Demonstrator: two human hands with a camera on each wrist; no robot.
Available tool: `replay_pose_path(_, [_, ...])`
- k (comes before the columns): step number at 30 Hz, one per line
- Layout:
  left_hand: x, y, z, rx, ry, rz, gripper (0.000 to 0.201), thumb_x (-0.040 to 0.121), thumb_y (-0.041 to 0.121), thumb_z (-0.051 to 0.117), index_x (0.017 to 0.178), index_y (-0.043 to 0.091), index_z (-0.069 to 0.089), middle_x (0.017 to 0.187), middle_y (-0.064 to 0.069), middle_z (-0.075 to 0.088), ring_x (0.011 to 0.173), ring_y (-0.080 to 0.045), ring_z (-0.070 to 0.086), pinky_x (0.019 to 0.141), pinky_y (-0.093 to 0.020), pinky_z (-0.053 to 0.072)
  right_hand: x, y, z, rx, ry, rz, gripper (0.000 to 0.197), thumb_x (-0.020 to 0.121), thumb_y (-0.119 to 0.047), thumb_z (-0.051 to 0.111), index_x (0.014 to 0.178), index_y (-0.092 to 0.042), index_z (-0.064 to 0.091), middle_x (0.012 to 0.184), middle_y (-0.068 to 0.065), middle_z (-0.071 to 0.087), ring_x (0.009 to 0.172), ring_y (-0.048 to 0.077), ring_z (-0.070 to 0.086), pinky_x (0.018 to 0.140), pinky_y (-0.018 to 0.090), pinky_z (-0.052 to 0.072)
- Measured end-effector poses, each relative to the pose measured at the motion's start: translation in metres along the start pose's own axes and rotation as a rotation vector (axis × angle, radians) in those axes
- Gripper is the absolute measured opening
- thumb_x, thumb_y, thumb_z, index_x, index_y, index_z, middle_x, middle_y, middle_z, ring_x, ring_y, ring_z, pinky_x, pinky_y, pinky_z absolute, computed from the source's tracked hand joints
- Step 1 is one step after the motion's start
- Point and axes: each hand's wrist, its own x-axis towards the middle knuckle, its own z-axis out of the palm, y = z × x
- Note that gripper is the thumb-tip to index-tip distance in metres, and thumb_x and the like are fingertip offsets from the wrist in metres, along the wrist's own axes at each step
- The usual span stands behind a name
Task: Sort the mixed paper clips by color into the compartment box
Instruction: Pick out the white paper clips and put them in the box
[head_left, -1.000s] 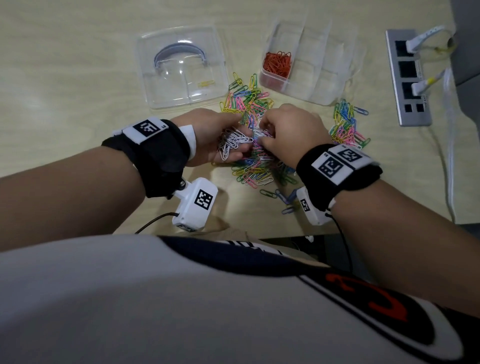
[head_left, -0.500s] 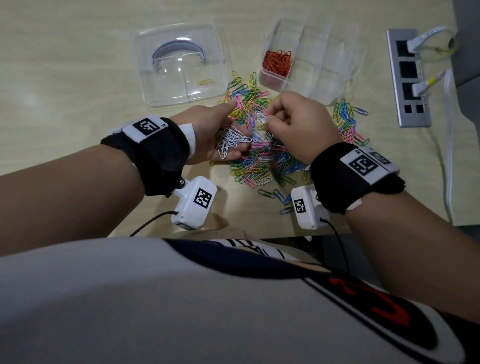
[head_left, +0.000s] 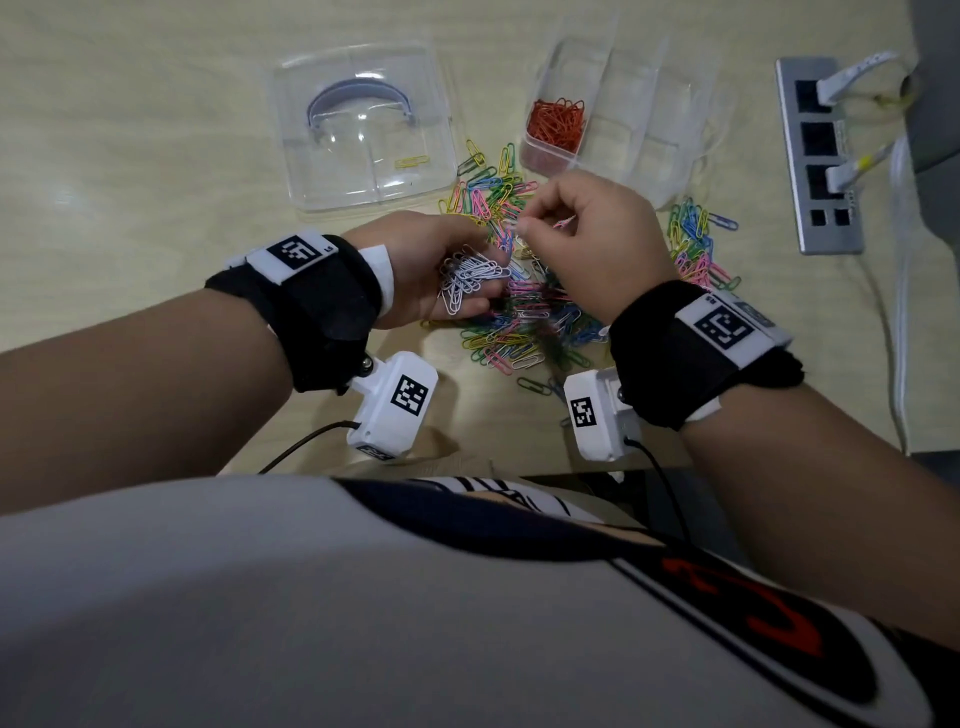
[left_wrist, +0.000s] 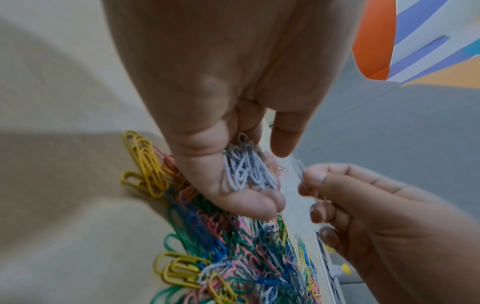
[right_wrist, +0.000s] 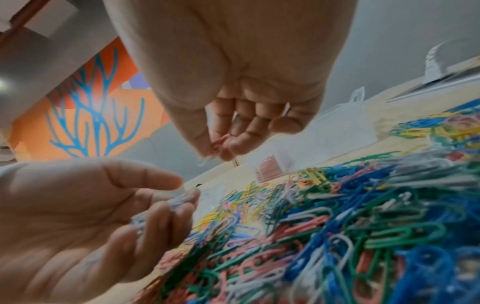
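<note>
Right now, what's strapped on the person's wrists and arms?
Both forearms are bare. Each wrist wears a black wrist strap with a white square-code tag on top. Beneath each hangs a white camera module, also code-marked, trailing a thin black cable.

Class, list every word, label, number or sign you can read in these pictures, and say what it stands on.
No readable words or numbers.
Black-and-white square code markers: patterns, not text, on the left wristband, right wristband and both wrist cameras.
Small print on the left camera's lower edge: too blurred to read.
Red shape on the shirt: cut off, unreadable.
Power strip: no legible marking.
</note>
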Motion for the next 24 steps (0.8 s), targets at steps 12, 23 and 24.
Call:
replay_pose_path(12, [-0.002,-0.002,-0.004,0.108,0.017,0.033,0.019,0.093,0.0,0.05,0.09,0.008,0.066,0.069,-0.004,0.068,0.067,-0.009,0.067,0.067,-0.022,0.058,0.022,0.009,0.013,-0.559,-0.197,0.007,0.03,0.094,-0.031,0.053,0.121,-0.024,0.062,0.12,0.009,0.056,0.112,0.032,0.054,0.093,0.042,0.042])
replay_pose_path(23, [-0.002,0.002,-0.007,0.116,0.049,0.027,0.016,0.093,0.002,0.051,0.094,0.007,0.066,0.069,-0.004,0.068,0.061,-0.009,0.067,0.059,-0.021,0.057,0.024,0.008,0.004,-0.456,-0.107,0.093,0.005,0.087,-0.024,0.053,0.087,-0.027,0.057,0.094,-0.002,0.063,0.094,0.025,0.059,0.088,0.039,0.045])
replay_pose_path(24, [-0.001,0.002,-0.008,0.117,0.05,0.028,0.016,0.093,0.001,0.052,0.095,0.007,0.066,0.069,-0.005,0.068,0.061,-0.009,0.067,0.058,-0.021,0.057,0.024,0.009,0.003,-0.496,-0.106,0.085,0.007,0.089,-0.028,0.053,0.087,-0.025,0.058,0.095,-0.001,0.063,0.095,0.026,0.059,0.088,0.039,0.044])
